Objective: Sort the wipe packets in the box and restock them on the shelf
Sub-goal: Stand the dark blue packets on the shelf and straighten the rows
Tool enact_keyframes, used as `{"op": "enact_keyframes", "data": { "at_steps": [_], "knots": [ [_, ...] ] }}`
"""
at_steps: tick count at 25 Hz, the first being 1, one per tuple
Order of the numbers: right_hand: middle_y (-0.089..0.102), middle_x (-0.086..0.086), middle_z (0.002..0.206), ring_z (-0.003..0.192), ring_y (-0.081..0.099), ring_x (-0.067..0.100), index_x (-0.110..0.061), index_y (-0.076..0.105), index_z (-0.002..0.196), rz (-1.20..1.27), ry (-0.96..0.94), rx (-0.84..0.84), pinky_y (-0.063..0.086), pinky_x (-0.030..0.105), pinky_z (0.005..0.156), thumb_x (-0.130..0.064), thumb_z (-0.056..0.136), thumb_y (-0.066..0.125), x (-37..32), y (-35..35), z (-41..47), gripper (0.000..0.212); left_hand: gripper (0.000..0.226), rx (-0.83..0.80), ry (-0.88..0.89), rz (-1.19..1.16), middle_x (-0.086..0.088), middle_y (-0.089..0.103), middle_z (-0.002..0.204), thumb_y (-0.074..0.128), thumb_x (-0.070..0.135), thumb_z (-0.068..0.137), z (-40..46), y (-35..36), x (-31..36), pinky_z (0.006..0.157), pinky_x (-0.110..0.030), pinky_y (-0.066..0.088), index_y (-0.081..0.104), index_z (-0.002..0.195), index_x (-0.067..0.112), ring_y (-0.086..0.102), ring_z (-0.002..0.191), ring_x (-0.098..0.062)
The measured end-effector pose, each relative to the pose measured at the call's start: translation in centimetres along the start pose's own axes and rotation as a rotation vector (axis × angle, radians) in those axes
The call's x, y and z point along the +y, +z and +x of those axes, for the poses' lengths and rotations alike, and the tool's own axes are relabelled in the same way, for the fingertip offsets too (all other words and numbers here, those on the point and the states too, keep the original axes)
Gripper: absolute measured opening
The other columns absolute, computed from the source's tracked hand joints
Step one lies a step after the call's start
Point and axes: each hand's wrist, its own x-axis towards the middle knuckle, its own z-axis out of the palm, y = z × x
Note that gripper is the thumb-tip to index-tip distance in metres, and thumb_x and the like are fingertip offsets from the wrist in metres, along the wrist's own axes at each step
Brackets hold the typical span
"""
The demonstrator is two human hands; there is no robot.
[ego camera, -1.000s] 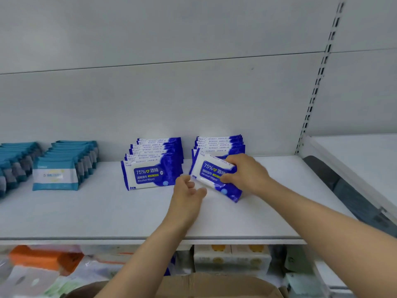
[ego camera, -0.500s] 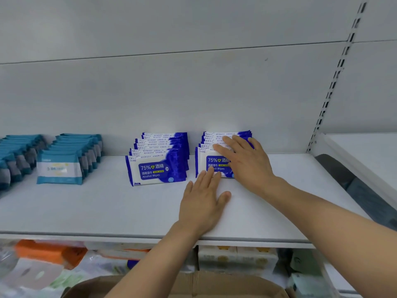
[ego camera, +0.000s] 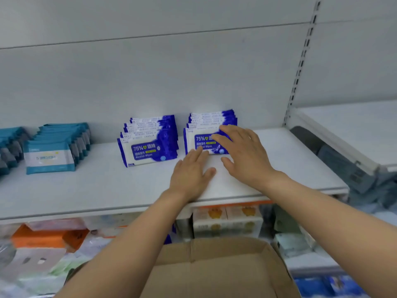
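My right hand (ego camera: 242, 153) lies flat, fingers straight, on the front blue wipe packet (ego camera: 199, 140); my left hand (ego camera: 191, 173) rests flat on the shelf (ego camera: 86, 190), fingertips touching that packet.

One head-worn view looks forward and slightly down from close in front of the shelf (ego camera: 86, 190), facing its back wall (ego camera: 150, 82).
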Motion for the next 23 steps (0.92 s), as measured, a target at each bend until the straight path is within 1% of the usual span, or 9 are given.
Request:
{"op": "enact_keyframes", "data": {
  "at_steps": [4, 7, 11, 13, 14, 16, 19, 21, 23],
  "knots": [
    [0.058, 0.004, 0.129, 0.12, 0.049, 0.025, -0.019, 0.063, 0.119, 0.047, 0.081, 0.107, 0.036, 0.04, 0.094, -0.021, 0.077, 0.064, -1.9, -1.9, -6.8, 0.043, 0.059, 0.074, 0.053, -0.03, -0.002, 0.023, 0.16, 0.044, 0.045, 0.099, -3.8, -0.2, 0.2, 0.12, -0.038, 0.018, 0.032, 0.15, 0.019, 0.018, 0.148, -0.019],
    [0.062, 0.001, 0.117, 0.109, 0.054, 0.024, -0.021, 0.067, 0.11, 0.064, 0.077, 0.096, 0.037, 0.037, 0.085, -0.022, 0.079, 0.06, -3.5, -2.4, -12.3, 0.032, 0.062, 0.173, 0.119, -0.059, -0.006, 0.036, 0.155, 0.041, 0.046, 0.09, -7.8, 0.3, 1.5, 0.118, -0.041, 0.022, 0.045, 0.143, 0.015, 0.028, 0.145, -0.024],
    [0.062, 0.003, 0.105, 0.099, 0.051, 0.022, -0.017, 0.07, 0.1, 0.099, 0.062, 0.084, 0.025, 0.026, 0.076, -0.014, 0.081, 0.06, -5.5, -1.9, -18.8, 0.021, 0.049, 0.292, 0.183, -0.163, -0.007, 0.044, 0.149, 0.053, 0.028, 0.089, -14.5, 3.2, 2.5, 0.119, -0.043, 0.021, 0.053, 0.135, 0.012, 0.029, 0.144, -0.024],
    [0.06, 0.004, 0.103, 0.096, 0.049, 0.021, -0.015, 0.068, 0.099, 0.138, 0.047, 0.013, 0.028, 0.028, 0.074, -0.012, 0.081, 0.06, -6.2, -1.0, -22.3, 0.019, 0.044, 0.311, 0.197, -0.213, -0.007, 0.044, 0.148, 0.058, 0.019, 0.09, -18.2, 5.8, 3.0, 0.118, -0.038, 0.024, 0.055, 0.133, 0.01, 0.031, 0.144, -0.022],
    [0.059, 0.003, 0.102, 0.095, 0.05, 0.021, -0.016, 0.067, 0.1, 0.159, 0.039, -0.069, 0.033, 0.03, 0.073, -0.013, 0.082, 0.059, -6.4, -0.3, -24.5, 0.02, 0.043, 0.251, 0.173, -0.221, -0.006, 0.044, 0.148, 0.06, 0.017, 0.091, -20.0, 7.6, 3.3, 0.118, -0.036, 0.025, 0.055, 0.133, 0.011, 0.032, 0.143, -0.021],
    [0.058, 0.0, 0.105, 0.098, 0.053, 0.021, -0.02, 0.065, 0.104, 0.181, 0.038, -0.299, 0.039, 0.035, 0.076, -0.017, 0.082, 0.055, -6.7, 0.9, -28.8, 0.024, 0.042, 0.048, 0.093, -0.284, -0.005, 0.046, 0.145, 0.062, 0.016, 0.091, -23.3, 11.6, 3.7, 0.115, -0.032, 0.027, 0.055, 0.132, 0.012, 0.037, 0.139, -0.021],
    [0.052, 0.0, 0.126, 0.117, 0.049, 0.02, -0.025, 0.057, 0.125, 0.213, 0.154, -0.818, 0.04, 0.037, 0.092, -0.023, 0.089, 0.054, -7.3, 2.4, -35.2, 0.037, 0.041, -0.298, -0.07, -0.395, -0.005, 0.053, 0.137, 0.061, 0.018, 0.092, -27.8, 18.1, 4.0, 0.107, -0.02, 0.028, 0.055, 0.132, 0.012, 0.046, 0.13, -0.021],
    [0.047, 0.002, 0.135, 0.125, 0.046, 0.022, -0.025, 0.051, 0.134, 0.244, 0.21, -1.155, 0.04, 0.038, 0.1, -0.022, 0.088, 0.059, -7.9, 3.4, -39.3, 0.046, 0.041, -0.511, -0.2, -0.451, -0.005, 0.055, 0.137, 0.059, 0.02, 0.094, -30.5, 21.6, 4.5, 0.103, -0.017, 0.031, 0.053, 0.134, 0.012, 0.05, 0.126, -0.017],
    [0.046, 0.004, 0.137, 0.125, 0.045, 0.024, -0.023, 0.05, 0.134, 0.209, 0.22, -1.32, 0.04, 0.039, 0.102, -0.02, 0.085, 0.063, -8.7, 4.3, -42.7, 0.051, 0.043, -0.688, -0.291, -0.471, -0.004, 0.056, 0.135, 0.058, 0.02, 0.095, -33.3, 24.4, 5.5, 0.098, -0.017, 0.035, 0.051, 0.136, 0.013, 0.054, 0.122, -0.018]
  ]
}}
